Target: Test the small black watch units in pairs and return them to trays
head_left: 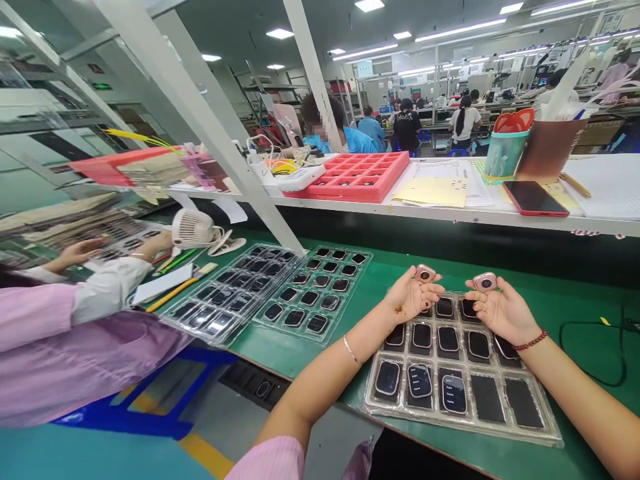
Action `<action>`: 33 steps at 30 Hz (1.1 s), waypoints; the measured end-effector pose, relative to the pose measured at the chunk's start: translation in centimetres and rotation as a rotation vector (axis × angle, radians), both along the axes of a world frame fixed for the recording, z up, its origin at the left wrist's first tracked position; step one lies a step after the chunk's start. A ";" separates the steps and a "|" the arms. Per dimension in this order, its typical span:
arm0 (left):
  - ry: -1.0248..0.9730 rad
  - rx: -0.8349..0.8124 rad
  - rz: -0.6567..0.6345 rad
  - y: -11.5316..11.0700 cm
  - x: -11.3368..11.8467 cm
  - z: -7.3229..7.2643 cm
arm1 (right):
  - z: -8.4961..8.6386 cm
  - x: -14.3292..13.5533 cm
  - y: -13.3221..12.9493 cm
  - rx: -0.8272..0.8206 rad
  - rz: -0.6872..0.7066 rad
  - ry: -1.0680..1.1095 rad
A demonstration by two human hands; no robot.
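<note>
Near edge of the tabletop (375, 293): a clear tray (465, 424) carries rows of watches (387, 378), dark faces up. Beyond, above the tray's far side, two pink watches are held with round backs showing. Each is probably best gripped by its rim, low over the tray, the back left uncovered. Left hand (410, 295): fingers closed on the left pink watch (425, 273). Right hand (509, 312): fingers likewise pinched on the right pink watch (485, 283).
</note>
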State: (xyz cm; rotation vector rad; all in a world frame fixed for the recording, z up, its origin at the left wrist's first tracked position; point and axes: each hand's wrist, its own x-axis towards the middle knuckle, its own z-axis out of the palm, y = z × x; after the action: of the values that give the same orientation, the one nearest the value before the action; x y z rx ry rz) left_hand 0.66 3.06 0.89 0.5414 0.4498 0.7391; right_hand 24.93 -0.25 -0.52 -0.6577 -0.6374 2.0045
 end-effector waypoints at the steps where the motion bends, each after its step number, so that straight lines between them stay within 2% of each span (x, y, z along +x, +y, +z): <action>1: -0.005 -0.016 -0.001 0.1 0.0 0.0 | 0.1 0.0 0.0 -0.011 -0.001 0.005; 4: -0.002 -0.027 -0.004 0.2 -0.1 0.0 | 0.1 0.1 0.1 -0.009 -0.001 0.001; 7: 0.054 0.043 0.006 -0.1 0.1 0.1 | -0.1 0.0 0.0 0.051 -0.004 -0.044; 14: 0.478 0.463 0.119 -1.6 1.3 -0.3 | -0.3 -1.9 -1.3 0.370 -0.039 -0.382; 19: 0.615 0.657 0.112 -1.9 1.7 -0.7 | -0.5 -2.8 -1.6 0.548 -0.104 -0.624; 24: 0.639 0.705 0.088 -2.1 1.6 -0.5 | -0.3 -2.8 -1.7 0.570 -0.095 -0.677; 33: 0.619 0.683 0.078 -2.1 1.6 -0.6 | 0.0 -2.8 -1.8 0.587 -0.073 -0.725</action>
State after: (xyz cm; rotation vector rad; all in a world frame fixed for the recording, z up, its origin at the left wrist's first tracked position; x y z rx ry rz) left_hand 2.31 0.92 0.26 1.4196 0.7975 0.7890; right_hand 22.16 -2.00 -0.53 -1.0095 -1.5269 1.3608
